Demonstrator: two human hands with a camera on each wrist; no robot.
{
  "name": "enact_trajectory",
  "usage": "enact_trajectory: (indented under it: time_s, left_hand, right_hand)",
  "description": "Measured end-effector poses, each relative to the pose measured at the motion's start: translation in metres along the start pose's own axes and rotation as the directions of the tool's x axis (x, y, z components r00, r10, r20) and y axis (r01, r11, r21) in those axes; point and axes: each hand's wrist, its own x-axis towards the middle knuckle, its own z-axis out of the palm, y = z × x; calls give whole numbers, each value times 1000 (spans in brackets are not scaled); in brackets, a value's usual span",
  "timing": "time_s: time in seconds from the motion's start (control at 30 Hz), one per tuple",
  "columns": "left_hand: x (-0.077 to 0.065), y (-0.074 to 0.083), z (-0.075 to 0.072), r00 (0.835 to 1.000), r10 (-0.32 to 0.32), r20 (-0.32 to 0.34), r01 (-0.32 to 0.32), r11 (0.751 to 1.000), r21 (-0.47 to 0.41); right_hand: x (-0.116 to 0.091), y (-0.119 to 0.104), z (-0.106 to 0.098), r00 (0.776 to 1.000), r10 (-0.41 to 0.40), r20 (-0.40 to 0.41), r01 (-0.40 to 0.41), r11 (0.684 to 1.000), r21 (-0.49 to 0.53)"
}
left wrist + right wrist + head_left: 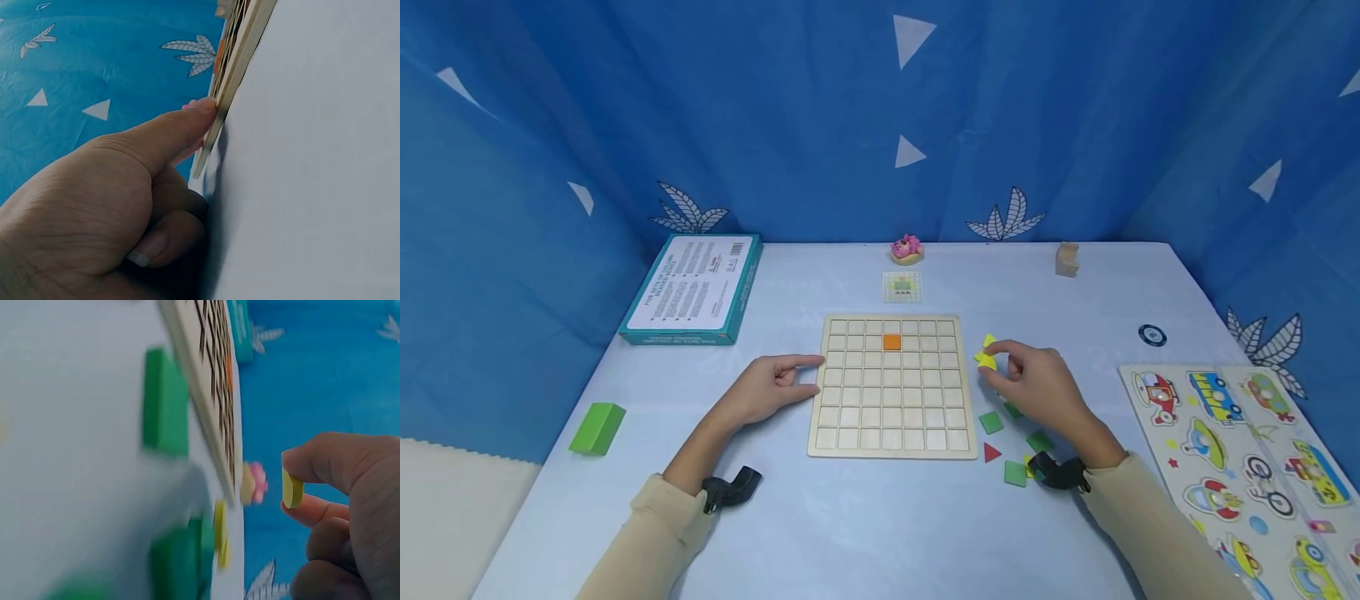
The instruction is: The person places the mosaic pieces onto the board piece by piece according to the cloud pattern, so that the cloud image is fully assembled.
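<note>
A wooden grid board [891, 454] lies on the table with one orange square tile [892, 342] in an upper cell. My left hand [767, 389] is at the board's left edge, thumb and index finger stretched out to it; in the left wrist view the thumb tip touches the rim. Right of the board, my right hand [1037, 387] pinches a small yellow tile [292, 489] between thumb and index finger, raised above the table. Other yellow tiles [990, 340] lie close by its fingertips. Green square tiles [991, 422] and a red triangle tile [992, 452] lie below that hand.
A small pattern card [902, 287] and a pink figurine [907, 249] are behind the board. At the back left lies a teal box [692, 283], with a green block [597, 429] nearer. Picture puzzle boards [1225, 450] cover the right side; a wooden block [1067, 259] stands back right.
</note>
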Motion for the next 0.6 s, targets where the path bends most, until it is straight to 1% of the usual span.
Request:
enact_trajectory:
  time_s: [0.07, 0.13, 0.3, 0.43, 0.53, 0.6]
  left_hand:
    - [0, 0, 0, 1000, -1, 0, 1, 1000, -2]
    - [0, 0, 0, 1000, -1, 3, 1, 1000, -5]
    - [0, 0, 0, 1000, -3, 4, 3, 1000, -2]
    - [1, -1, 0, 1000, 5, -4, -5, 1000, -2]
    - [1, -1, 0, 1000, 14, 0, -14, 1000, -8]
    - [1, -1, 0, 1000, 10, 0, -10, 1000, -11]
  right_hand:
    - [7, -9, 4, 999, -38, 12, 38, 999, 15]
    - [15, -17, 9, 999, -49, 17, 49, 998, 29]
    - [37, -33, 24, 999, -12, 30, 10, 996, 84]
    - [53, -42, 38, 997, -13, 82, 2, 991, 134]
    - [62, -46, 46, 993, -19, 121, 1, 989, 145]
    - [66, -47, 51, 991, -21, 131, 2, 989, 145]
